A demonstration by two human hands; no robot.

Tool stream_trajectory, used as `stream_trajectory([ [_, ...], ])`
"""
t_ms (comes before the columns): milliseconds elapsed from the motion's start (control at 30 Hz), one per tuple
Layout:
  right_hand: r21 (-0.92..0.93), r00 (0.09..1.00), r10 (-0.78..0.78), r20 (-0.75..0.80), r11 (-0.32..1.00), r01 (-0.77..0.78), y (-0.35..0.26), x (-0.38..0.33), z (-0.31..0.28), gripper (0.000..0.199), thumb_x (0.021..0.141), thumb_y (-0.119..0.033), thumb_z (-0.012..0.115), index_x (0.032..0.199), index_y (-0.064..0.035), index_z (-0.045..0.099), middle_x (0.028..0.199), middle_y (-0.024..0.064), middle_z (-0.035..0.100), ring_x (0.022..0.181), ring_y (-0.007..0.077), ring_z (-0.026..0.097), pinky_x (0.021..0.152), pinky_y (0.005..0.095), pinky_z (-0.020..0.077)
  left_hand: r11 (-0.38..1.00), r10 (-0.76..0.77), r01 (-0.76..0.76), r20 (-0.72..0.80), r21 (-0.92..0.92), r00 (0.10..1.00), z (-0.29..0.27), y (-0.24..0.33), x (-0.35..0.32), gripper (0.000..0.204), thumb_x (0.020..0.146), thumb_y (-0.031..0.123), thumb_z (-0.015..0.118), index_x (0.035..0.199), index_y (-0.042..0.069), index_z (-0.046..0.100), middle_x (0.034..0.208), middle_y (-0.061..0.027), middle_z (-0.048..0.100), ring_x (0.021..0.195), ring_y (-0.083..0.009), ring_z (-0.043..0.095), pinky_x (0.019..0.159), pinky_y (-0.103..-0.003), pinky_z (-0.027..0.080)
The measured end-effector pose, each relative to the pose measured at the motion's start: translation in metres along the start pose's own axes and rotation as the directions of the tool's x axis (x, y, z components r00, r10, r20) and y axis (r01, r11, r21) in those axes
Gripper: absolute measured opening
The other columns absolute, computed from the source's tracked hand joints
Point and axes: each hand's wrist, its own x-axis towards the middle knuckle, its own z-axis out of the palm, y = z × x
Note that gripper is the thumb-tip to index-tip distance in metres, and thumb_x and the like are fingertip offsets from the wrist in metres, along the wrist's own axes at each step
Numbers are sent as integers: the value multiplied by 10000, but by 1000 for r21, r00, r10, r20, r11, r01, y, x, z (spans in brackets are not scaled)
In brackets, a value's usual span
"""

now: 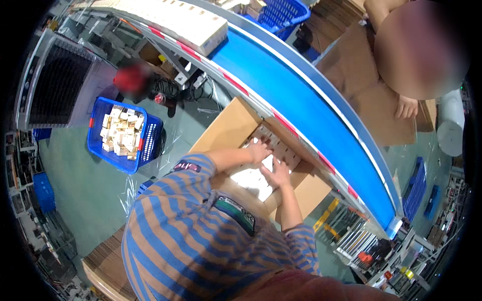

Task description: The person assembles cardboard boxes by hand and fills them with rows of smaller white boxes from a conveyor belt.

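Note:
An open cardboard carton [223, 125] stands in front of me with its flaps folded outward. Inside it lie white small boxes [252, 184] packed in a layer, part of them brightly lit. My left hand [258, 151] rests on the boxes near the carton's far side, fingers stretched out. Close to its right, my right hand [278, 174] lies over the same layer, thumb and fingers apart. Neither hand has a box gripped in it. My forearms hide part of the carton's near side.
A curved blue conveyor belt [301, 100] runs just beyond the carton, carrying a row of white boxes [170, 20] at its upper left. A blue basket [153, 133] of small boxes stands on the floor at left. Across the belt, a person's hand [406, 107] touches cardboard [351, 75].

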Motion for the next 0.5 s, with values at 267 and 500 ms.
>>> stream_trajectory([
  [267, 226, 669, -306, -677, 779, 585, -95, -42, -145, 369, 774, -174, 704, 1098, -14, 629, 1043, 166, 644, 928, 273, 635, 816, 328, 501, 951, 253, -225, -951, 211, 177, -204, -96, -143, 370, 722, 196, 707, 1041, 37, 607, 1016, -152, 624, 930, -327, 607, 799, -408, 493],
  [500, 45, 515, -264, -816, 858, 511, -108, 19, -164, 327, 836, -216, 668, 1091, -14, 630, 947, 133, 656, 828, 213, 635, 720, 314, 499, 676, -604, 638, -774, -369, 192, -315, -313, -181, 667, 781, 548, 605, 1100, -35, 544, 1078, -224, 594, 1034, -368, 551, 870, -426, 459],
])
